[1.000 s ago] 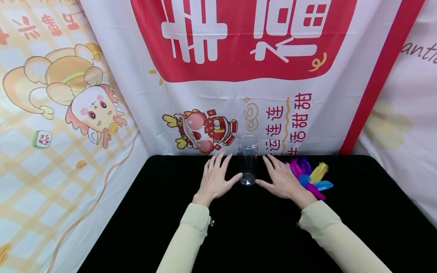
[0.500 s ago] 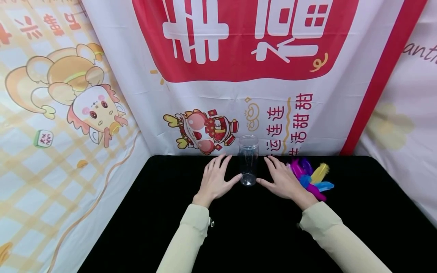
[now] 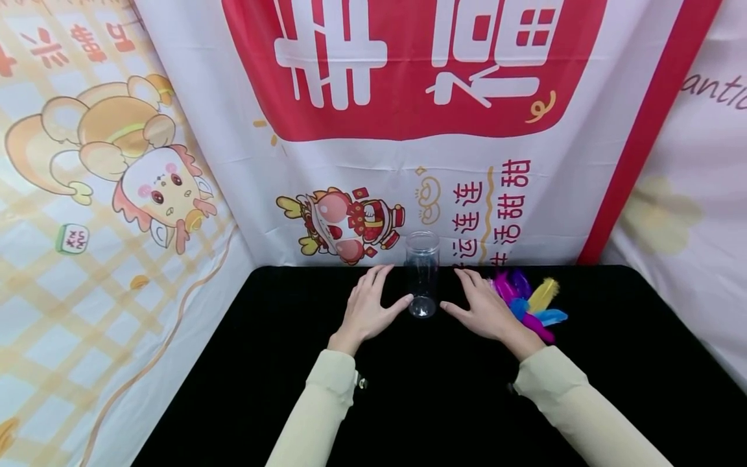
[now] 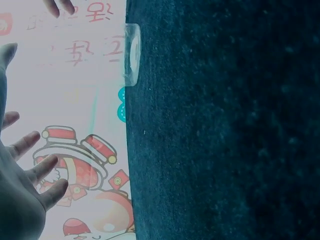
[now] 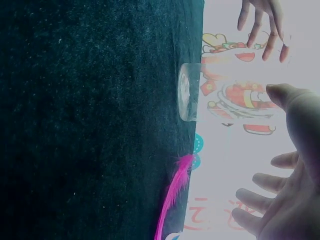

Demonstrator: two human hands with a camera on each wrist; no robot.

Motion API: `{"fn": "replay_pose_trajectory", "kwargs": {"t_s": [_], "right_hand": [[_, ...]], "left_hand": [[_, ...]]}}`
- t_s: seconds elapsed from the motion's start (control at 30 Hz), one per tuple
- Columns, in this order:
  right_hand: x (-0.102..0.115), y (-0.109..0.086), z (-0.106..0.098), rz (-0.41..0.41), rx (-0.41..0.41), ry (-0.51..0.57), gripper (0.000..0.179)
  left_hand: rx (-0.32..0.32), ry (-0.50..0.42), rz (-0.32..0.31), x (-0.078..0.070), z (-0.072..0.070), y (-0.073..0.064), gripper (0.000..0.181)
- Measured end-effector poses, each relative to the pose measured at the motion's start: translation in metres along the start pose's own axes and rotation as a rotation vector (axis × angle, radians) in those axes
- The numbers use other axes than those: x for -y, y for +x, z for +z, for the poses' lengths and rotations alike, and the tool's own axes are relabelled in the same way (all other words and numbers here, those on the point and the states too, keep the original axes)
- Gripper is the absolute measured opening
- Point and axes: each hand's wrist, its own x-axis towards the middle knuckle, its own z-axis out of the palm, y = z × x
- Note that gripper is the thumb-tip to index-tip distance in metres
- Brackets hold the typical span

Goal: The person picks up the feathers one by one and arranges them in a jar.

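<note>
A tall clear cylindrical container (image 3: 422, 279) stands upright near the back edge of the black table, between the two hands in the head view. My left hand (image 3: 369, 308) is on its left, fingers extended and the thumb tip pointing at the container's base. On the other side, my right hand (image 3: 486, 311) mirrors it, with a small gap between its thumb and the base. Neither hand grips anything. The right wrist view shows the container's clear base (image 5: 186, 92), with the relaxed fingers of the right hand (image 5: 282, 200) beside it.
Colourful feathers (image 3: 543, 295) in purple, yellow, blue and magenta lie just beyond the right hand, partly hidden by it. Black cloth covers the table (image 3: 432, 402). A printed white and red curtain (image 3: 373, 155) hangs right behind its back edge.
The right thumb has drawn slightly away from the container, and the fingers of both hands are a little closer together. The container and feathers stay in place.
</note>
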Motion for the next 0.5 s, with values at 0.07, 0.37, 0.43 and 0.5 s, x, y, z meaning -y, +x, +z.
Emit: {"fn": "replay_pose_trajectory", "kwargs": {"t_s": [0.07,0.37,0.43,0.5], "right_hand": [[-0.001,-0.002,-0.002,0.006,-0.005,-0.005,0.087],[-0.003,-0.006,-0.011,0.017,0.016,0.017,0.087],[-0.005,-0.008,-0.010,0.022,0.026,0.020,0.087],[-0.007,-0.010,-0.009,0.027,0.030,0.022,0.087]], "left_hand": [[0.008,-0.029,-0.009,-0.001,0.000,0.001,0.084],[0.011,-0.063,-0.031,-0.005,-0.004,0.004,0.085],[0.017,-0.067,-0.038,-0.004,-0.004,0.003,0.084],[0.021,-0.076,-0.040,-0.003,-0.004,0.001,0.084]]}}
